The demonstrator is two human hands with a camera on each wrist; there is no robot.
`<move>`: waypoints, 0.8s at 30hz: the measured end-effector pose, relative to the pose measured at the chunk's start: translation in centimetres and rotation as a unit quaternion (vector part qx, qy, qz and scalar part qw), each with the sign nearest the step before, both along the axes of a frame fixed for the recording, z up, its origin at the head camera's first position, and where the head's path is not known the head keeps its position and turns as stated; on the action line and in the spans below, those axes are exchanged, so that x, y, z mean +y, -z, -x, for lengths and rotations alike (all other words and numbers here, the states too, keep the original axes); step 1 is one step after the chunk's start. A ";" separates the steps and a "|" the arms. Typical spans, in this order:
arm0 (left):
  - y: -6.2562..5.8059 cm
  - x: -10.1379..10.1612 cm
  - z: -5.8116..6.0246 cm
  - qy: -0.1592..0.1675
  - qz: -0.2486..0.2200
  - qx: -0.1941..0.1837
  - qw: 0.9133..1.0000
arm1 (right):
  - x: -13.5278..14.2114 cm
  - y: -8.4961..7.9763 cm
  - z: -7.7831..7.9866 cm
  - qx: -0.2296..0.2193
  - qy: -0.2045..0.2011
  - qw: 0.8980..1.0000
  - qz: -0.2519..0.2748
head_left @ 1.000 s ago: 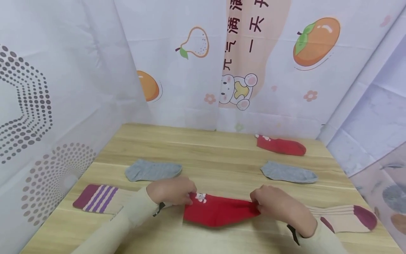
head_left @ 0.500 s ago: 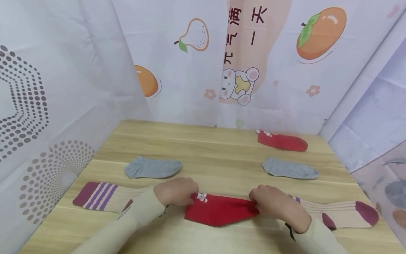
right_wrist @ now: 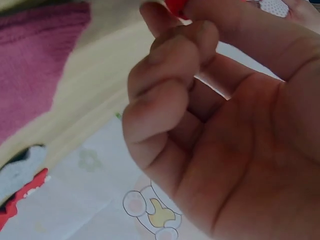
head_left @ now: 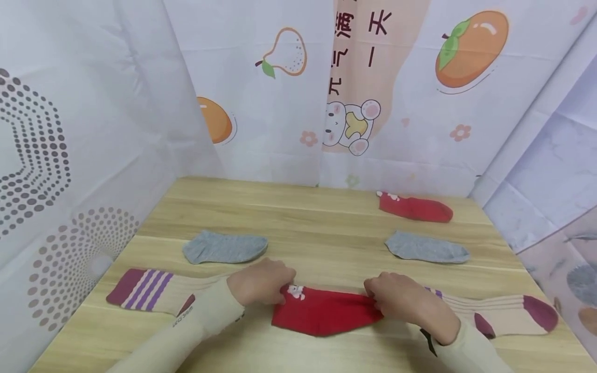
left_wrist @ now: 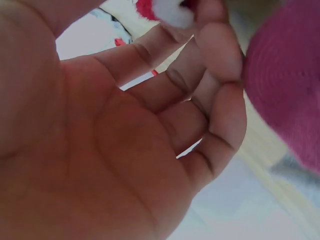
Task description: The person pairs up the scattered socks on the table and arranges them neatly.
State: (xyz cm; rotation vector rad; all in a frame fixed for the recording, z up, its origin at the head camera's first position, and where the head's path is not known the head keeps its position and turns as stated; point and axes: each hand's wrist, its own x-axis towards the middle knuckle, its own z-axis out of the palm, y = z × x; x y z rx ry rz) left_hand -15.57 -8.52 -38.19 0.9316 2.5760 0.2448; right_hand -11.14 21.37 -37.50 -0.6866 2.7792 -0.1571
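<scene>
A red sock (head_left: 326, 312) with a small white figure near its left end is stretched between the two hands at the front middle of the table. The left hand (head_left: 263, 282) pinches its left end, beside the white figure. At the other end the right hand (head_left: 396, 298) grips the fabric between thumb and fingers. In the left wrist view, a bit of the red and white sock (left_wrist: 172, 12) shows at the fingertips. Only a scrap of red sock (right_wrist: 176, 7) appears at the fingertips in the right wrist view.
A striped cream sock (head_left: 154, 290) lies left, partly under the left forearm; its match (head_left: 508, 316) lies right. Two grey socks (head_left: 226, 247) (head_left: 426, 247) lie farther back. Another red sock (head_left: 415, 207) is at the back right of the wooden table (head_left: 280, 207). Printed curtains (head_left: 261, 119) enclose it.
The camera view has tilted slightly since the first frame. The left hand has shifted a little right along with the sock's left end; both hands keep hold of the red sock.
</scene>
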 end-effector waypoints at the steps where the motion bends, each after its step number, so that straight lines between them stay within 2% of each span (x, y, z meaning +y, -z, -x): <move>1: 0.0 0.0 0.1 0.003 -0.001 0.002 1.000 | 0.0 -0.1 0.0 -0.005 0.006 1.000 -0.004; 7: -0.3 -0.5 0.3 0.015 -0.033 0.010 0.999 | 0.3 -1.2 0.1 -0.027 0.039 0.999 -0.002; 12: -0.7 -0.6 0.3 0.023 -0.051 0.023 0.998 | 0.9 -1.7 0.3 -0.050 0.050 0.997 0.014; 15: -0.9 -0.5 0.2 0.026 -0.052 0.024 0.998 | 1.4 -2.0 0.4 -0.064 0.040 0.997 0.025; 21: -0.9 -0.3 0.1 0.036 -0.040 0.024 0.998 | 3.0 -2.8 0.7 -0.089 -0.017 0.991 0.099; 24: -0.8 -0.3 0.0 0.035 -0.032 0.023 0.999 | 3.7 -3.0 0.9 -0.108 -0.017 0.987 0.115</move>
